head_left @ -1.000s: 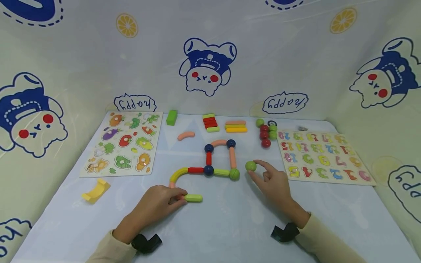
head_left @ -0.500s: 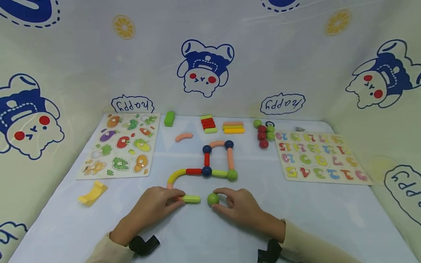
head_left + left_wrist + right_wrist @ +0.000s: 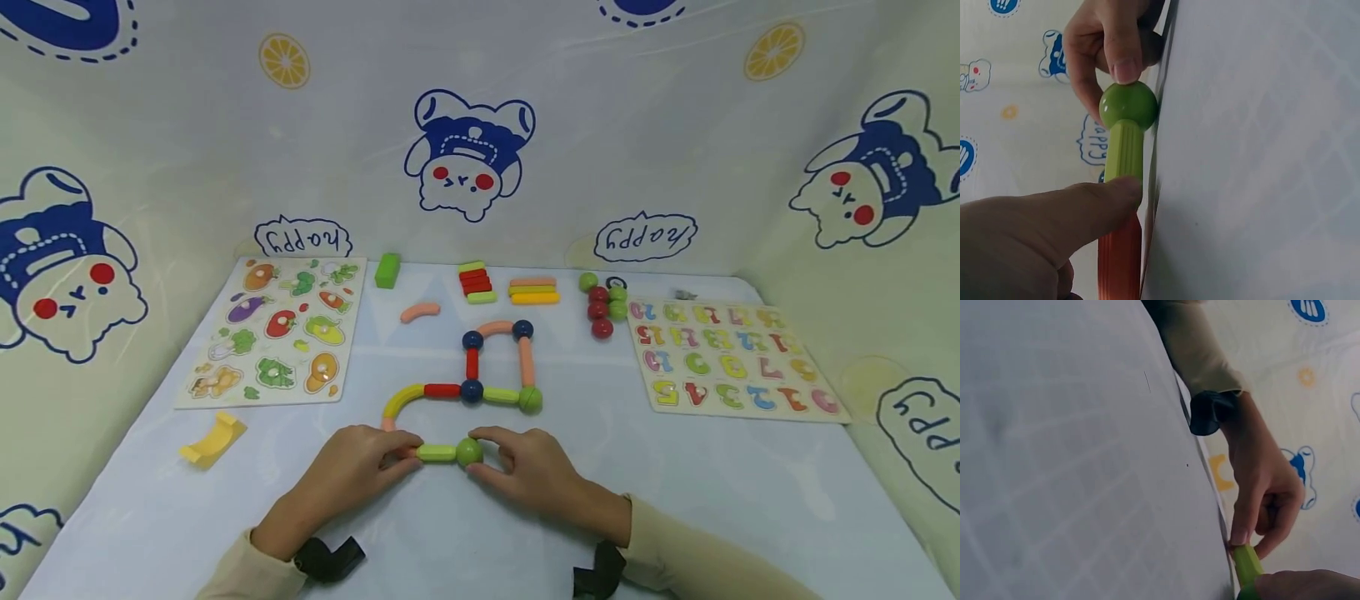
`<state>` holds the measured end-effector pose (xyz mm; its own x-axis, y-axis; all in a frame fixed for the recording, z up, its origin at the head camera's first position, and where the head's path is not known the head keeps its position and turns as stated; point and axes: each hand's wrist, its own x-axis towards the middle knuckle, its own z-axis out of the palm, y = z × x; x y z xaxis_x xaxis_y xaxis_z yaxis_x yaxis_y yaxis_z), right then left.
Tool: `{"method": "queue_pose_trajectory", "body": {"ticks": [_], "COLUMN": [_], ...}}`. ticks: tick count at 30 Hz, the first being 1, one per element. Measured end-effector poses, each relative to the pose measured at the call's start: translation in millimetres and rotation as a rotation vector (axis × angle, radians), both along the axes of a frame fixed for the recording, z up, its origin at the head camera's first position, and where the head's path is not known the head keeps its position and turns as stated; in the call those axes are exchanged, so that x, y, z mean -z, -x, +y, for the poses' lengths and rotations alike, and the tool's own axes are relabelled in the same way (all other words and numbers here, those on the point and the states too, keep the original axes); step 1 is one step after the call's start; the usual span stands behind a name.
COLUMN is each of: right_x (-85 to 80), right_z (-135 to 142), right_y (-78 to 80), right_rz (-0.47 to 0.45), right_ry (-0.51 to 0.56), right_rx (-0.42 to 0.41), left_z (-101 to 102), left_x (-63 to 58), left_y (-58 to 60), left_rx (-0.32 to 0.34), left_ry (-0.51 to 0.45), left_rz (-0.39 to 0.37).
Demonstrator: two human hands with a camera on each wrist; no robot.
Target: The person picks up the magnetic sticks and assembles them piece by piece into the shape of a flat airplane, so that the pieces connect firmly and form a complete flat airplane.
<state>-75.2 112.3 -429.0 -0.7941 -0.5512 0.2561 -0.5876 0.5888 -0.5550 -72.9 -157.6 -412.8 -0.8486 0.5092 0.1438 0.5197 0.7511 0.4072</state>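
Note:
My left hand (image 3: pixel 360 462) pinches a light green rod (image 3: pixel 437 453) near where it meets an orange-pink rod (image 3: pixel 1119 262), mostly hidden by the hand in the head view. With thumb and finger, my right hand (image 3: pixel 528 467) holds a green ball (image 3: pixel 469 452) against the rod's free end; they meet in the left wrist view. From the left hand the chain curves up through a yellow curved rod (image 3: pixel 400 403) to a red rod (image 3: pixel 442 390) and a dark blue ball (image 3: pixel 472 391). Beyond lies a four-sided loop of rods with another green ball (image 3: pixel 530 400) at its corner.
A vegetable puzzle board (image 3: pixel 277 333) lies left, a number puzzle board (image 3: pixel 735 358) right. Along the back are a green block (image 3: pixel 387 271), short rods (image 3: pixel 476 283), longer rods (image 3: pixel 533 292) and red and green balls (image 3: pixel 597 310). A yellow arched block (image 3: pixel 213 440) sits near the left edge.
My right hand has brought the green ball leftward and nearer from beside the loop to the light green rod's end. My left hand keeps its hold on the rod.

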Motion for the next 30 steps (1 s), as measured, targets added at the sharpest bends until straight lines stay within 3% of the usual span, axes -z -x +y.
{"method": "queue_pose_trajectory", "body": {"ticks": [6,12,15,19,25,30], "right_x": [-2.2,-18.6,-33.6,-52.9,-71.1,-71.7], "right_z": [3,12,17,19,13,2], "right_y": [2.9,21.1,48.8,102.8,176.3,216.1], "right_rz": [-0.011,-0.017,-0.032,-0.075,-0.085,-0.119], "right_ry": [-0.006,-0.012,0.021,0.007,-0.181,-0.32], "right_rx": [0.013,0.085,0.143,0.203,0.218,0.253], "left_z": [5,20,29,39,47,51], "left_x": [-4.9,-17.3,-23.2,-30.2,-34.1,-31.9], "left_y": [1.9,10.2,17.3,26.0,28.0,28.0], "left_rx": [0.037,0.137,0.196,0.248,0.258,0.247], "left_ry": [-0.052,-0.089,-0.075,-0.035,0.006,-0.011], "left_rz": [0.012,-0.079,-0.116,-0.123,-0.156,-0.164]}}
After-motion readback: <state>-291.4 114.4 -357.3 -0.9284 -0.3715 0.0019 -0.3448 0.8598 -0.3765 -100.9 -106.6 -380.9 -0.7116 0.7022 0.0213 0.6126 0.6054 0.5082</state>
